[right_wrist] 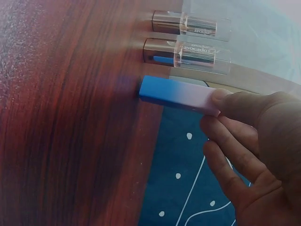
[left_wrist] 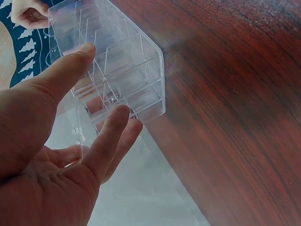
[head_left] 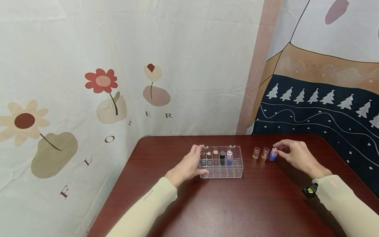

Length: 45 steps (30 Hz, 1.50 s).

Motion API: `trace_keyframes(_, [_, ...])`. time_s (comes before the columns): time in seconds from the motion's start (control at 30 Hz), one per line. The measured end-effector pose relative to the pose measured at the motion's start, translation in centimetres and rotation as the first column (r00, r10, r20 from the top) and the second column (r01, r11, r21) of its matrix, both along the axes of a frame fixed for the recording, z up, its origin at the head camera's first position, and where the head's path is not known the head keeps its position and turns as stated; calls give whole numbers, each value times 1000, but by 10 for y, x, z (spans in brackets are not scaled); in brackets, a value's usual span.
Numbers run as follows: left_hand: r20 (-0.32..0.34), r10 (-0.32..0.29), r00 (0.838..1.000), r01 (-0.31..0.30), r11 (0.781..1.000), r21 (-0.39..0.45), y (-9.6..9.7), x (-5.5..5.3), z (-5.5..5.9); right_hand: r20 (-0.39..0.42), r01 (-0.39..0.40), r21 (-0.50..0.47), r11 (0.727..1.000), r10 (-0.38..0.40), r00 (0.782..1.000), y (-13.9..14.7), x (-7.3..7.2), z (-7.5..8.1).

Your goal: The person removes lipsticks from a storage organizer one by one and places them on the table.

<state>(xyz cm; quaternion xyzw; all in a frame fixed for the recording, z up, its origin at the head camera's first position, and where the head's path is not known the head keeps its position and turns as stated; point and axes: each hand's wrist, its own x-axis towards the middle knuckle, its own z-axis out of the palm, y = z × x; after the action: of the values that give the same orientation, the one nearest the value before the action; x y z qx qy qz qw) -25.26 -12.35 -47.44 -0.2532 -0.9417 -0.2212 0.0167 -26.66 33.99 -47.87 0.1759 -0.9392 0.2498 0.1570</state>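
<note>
A clear plastic lipstick organizer (head_left: 222, 172) with a raised lid sits on the table, several lipsticks standing in its back row, among them a black one (head_left: 222, 158) and a pink-and-blue one (head_left: 229, 158). My left hand (head_left: 188, 166) holds the organizer's left end, thumb at the front and fingers toward the back. Over to the right, my right hand (head_left: 299, 156) pinches the top of another blue-to-pink lipstick (right_wrist: 178, 94) between thumb and fingers. It stands upright, its blue base right at the tabletop. Two clear-capped lipsticks (head_left: 256, 153) stand in line to its left.
The dark red wooden table (head_left: 231, 207) reaches a pale flower-print cloth (head_left: 192, 65) behind. At the right hangs a navy cloth (head_left: 314, 115) with white trees. The organizer's front compartments hold nothing.
</note>
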Motion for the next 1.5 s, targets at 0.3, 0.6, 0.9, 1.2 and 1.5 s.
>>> trace_keyframes(0.3, [-10,-1,1000,1,1000,-3,0,-1,-2,-5,-1,15,1000,1,1000,0,-2,-4])
trace_keyframes(0.6, [-5,-1,1000,1,1000,15,0,0,-1,-22,-11,18,1000,11,1000,0,-1,-3])
trace_keyframes(0.9, [-3,5,1000,-5,1000,10,0,0,-1,-27,-14,17,1000,14,1000,-1,2,-2])
trace_keyframes(1.2, [-1,-1,1000,1,1000,4,0,0,-1,-152,-10,13,1000,12,988,-5,4,2])
trace_keyframes(1.5, [2,3,1000,-3,1000,-3,0,0,-2,-247,-64,-13,998,59,967,-33,5,6])
